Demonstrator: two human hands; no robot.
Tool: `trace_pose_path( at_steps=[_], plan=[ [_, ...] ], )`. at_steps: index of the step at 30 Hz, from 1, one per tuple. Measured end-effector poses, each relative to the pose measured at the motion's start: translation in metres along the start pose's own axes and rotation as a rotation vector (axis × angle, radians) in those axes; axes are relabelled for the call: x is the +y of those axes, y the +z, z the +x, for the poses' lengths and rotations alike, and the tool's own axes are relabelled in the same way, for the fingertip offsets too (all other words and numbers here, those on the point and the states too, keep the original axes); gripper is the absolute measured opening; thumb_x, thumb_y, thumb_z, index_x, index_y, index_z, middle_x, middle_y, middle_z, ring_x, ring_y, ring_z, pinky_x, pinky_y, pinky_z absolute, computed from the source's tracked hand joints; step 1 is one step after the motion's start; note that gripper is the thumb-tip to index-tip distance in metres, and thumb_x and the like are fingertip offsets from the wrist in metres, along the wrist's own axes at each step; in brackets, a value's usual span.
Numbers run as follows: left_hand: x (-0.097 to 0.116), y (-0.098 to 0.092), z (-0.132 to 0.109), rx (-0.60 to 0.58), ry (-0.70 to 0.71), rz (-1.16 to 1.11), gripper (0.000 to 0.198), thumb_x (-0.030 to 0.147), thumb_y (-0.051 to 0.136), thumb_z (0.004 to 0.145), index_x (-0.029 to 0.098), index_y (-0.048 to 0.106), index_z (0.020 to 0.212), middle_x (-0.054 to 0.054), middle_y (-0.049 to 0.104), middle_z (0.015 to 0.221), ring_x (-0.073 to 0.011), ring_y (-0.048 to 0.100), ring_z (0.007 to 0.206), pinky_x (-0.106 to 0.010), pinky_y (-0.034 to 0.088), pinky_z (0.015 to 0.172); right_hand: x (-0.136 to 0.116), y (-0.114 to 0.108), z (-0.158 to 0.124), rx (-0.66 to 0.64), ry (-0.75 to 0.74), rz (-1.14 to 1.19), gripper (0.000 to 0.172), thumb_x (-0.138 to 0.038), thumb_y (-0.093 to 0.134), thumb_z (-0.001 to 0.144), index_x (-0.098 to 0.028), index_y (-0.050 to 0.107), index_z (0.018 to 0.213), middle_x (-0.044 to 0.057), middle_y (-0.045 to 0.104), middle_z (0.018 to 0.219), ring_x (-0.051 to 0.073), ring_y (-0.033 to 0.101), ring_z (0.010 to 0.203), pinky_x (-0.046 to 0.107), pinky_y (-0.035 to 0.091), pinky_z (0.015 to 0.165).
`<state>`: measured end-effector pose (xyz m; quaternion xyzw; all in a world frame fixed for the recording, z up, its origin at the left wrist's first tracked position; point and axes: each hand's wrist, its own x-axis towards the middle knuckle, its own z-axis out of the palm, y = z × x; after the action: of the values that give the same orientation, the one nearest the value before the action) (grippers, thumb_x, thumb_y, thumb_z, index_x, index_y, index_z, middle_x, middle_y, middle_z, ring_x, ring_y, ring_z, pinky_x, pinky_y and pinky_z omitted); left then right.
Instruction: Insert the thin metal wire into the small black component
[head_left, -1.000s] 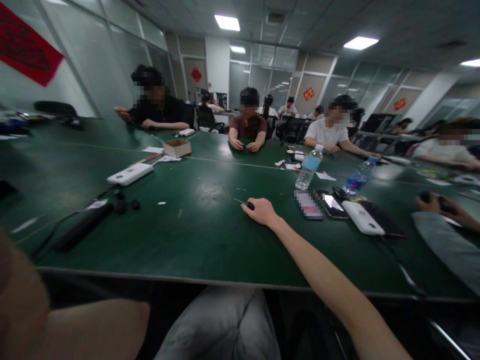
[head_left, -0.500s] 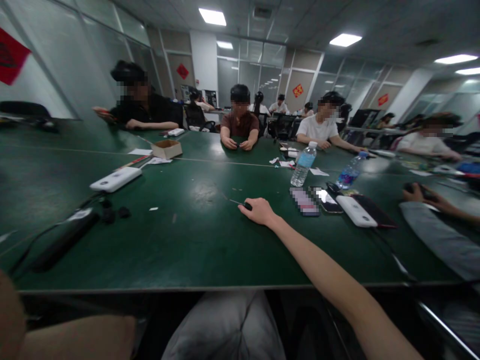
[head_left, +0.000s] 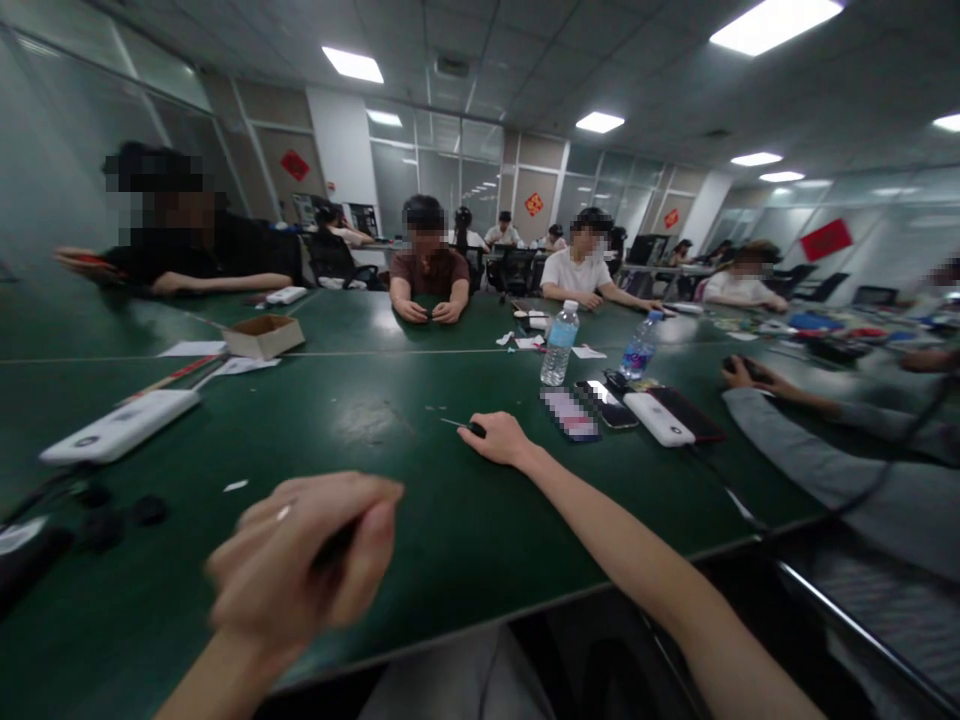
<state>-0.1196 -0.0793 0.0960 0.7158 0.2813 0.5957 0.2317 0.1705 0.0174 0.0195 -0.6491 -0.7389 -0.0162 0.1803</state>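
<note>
My right hand (head_left: pixel 499 438) rests on the green table (head_left: pixel 420 540), its fingers closed round the dark handle of a small tool. The tool's thin metal shaft (head_left: pixel 451 422) points left. Nearer the camera, at lower left, my left hand (head_left: pixel 311 550) is raised above the table with its fingers curled. Something dark shows between its thumb and fingers, too blurred to make out. A ring is on one finger of that hand.
Right of my right hand lie two phones (head_left: pixel 571 414) and a white power bank (head_left: pixel 660 418), with a clear bottle (head_left: pixel 560 345) and a blue-labelled bottle (head_left: pixel 640 347) behind. An open box (head_left: pixel 264 337) and a white device (head_left: pixel 124 425) are at left. A person's grey sleeve (head_left: pixel 780 450) is at right.
My left hand has come into view at lower left with its fingers curled. The view has turned right, so the table items appear further left. My right hand still grips the tool.
</note>
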Motion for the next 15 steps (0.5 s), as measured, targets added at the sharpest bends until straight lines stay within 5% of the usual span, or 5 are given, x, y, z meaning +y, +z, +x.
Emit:
trace_pose_path(
  at_steps=[4,10,15],
  plan=[
    [-0.066,0.058,0.050,-0.148,-0.142,0.079,0.008,0.025,0.066,0.077,0.021,0.068,0.084,0.001,0.061,0.066,-0.0134,0.051,0.056,-0.024,0.039,0.052,0.010,-0.004,0.000,-0.009,0.062,-0.030,0.047,-0.058,0.040,0.095,-0.019,0.067,0.088,0.005,0.070,0.083,0.016,0.063,0.075,0.023,0.039,0.066],
    [-0.181,0.099,0.059,-0.321,-0.673,-0.258,0.027,0.022,0.060,0.078,0.018,0.056,0.104,0.005,0.052,0.054,-0.0116,0.046,0.046,-0.021,0.031,0.043,0.015,-0.005,0.000,-0.010,0.121,-0.040,0.048,-0.058,0.039,0.095,-0.020,0.067,0.090,0.005,0.070,0.085,0.016,0.064,0.077,0.024,0.040,0.067],
    [-0.205,0.103,0.058,-0.206,-0.717,-0.580,0.039,0.027,0.068,0.078,0.018,0.049,0.112,-0.006,0.069,0.090,-0.0114,0.059,0.064,-0.021,0.042,0.054,0.016,-0.001,0.002,-0.009,0.092,-0.033,0.049,-0.059,0.039,0.095,-0.019,0.066,0.088,0.004,0.070,0.083,0.015,0.064,0.074,0.023,0.040,0.065]
  ],
)
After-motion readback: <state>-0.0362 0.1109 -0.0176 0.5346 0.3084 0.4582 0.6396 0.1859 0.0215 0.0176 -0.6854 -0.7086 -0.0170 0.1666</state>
